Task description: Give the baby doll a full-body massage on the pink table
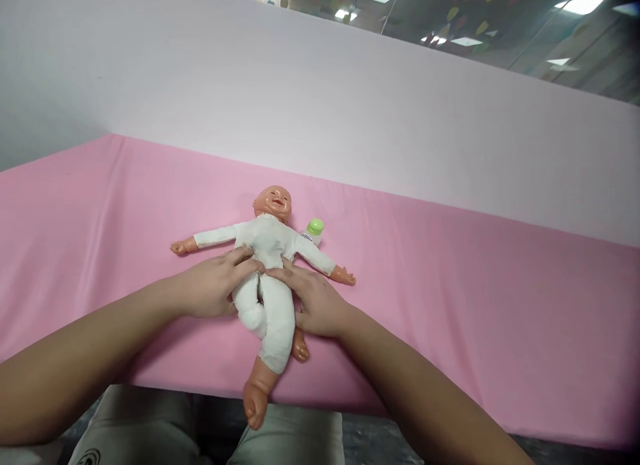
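A baby doll (267, 242) in a white suit lies on its back on the pink sheet (450, 285), arms spread, head away from me, one foot hanging over the near edge. My left hand (215, 285) rests on the doll's left hip, fingers on its belly. My right hand (313, 298) lies against the other hip, fingertips meeting the left hand's at the doll's waist. Both hands hold the doll's lower body from the sides.
A small white bottle with a green cap (314, 230) lies beside the doll's shoulder. A pale upright panel (350, 105) backs the pink surface. My grey-trousered knees (150, 432) show below the near edge.
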The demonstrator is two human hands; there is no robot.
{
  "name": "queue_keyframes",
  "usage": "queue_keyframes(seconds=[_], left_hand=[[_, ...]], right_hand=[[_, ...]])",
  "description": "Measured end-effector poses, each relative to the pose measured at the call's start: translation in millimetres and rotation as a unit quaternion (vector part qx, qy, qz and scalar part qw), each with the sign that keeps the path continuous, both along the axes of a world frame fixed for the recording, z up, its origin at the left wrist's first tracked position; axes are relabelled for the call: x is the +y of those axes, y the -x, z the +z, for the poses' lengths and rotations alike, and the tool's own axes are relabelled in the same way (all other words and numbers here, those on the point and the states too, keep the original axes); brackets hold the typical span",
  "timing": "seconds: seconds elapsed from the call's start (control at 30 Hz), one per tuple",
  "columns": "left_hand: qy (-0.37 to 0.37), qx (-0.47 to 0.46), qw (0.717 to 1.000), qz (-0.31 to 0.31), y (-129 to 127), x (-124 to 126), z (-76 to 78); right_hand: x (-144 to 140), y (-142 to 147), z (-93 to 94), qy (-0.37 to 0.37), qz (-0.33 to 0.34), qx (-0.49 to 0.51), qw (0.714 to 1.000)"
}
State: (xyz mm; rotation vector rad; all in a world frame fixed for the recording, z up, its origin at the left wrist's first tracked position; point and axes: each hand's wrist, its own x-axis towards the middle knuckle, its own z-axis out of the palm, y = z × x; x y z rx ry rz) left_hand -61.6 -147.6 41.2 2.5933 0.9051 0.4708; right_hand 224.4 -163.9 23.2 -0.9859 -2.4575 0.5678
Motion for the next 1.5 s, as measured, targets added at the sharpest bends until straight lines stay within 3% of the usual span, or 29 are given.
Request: queue_keyframes(seconds=[0.23,0.47,0.73,0.97,1.1,1.2,1.3,1.43,1.5], left_hand=[[0.110,-0.049,0.992,-0.037,14,13,14.0],[0.238,-0.001,0.967,-0.092,35,29,25.8],[0.263,0.049,0.948,-0.170,44,29,34.5],[0.221,0.047,0.964,-0.140,41,14,37.9],[0.230,0.000,0.964,-0.137,43,17,36.5],[0.261,-0.113,0.956,-0.077,38,29,24.7],[0.238,-0.281,0.926,0.084,20,54,8.6],[0.164,-0.410,0.870,0.218,-26,106,-0.9],[0.167,-0.458,0.839,0.242,-51,131,-3.2]], right_hand=[[14,-12,-8.2,0.026,0.064,0.079,0.994],[12,-14,-0.1,0.005,0.060,0.012,0.998],[5,-12,5.0,-0.062,0.072,-0.063,0.994],[-3,-2,-1.8,-0.108,0.008,-0.085,0.990],[2,-1,-14.4,-0.131,-0.036,-0.021,0.991],[11,0,-20.2,-0.169,-0.107,0.088,0.976],[29,11,-17.3,-0.172,-0.164,0.173,0.956],[75,37,-4.9,-0.121,-0.213,0.224,0.943],[105,49,-2.4,-0.086,-0.254,0.267,0.926]])
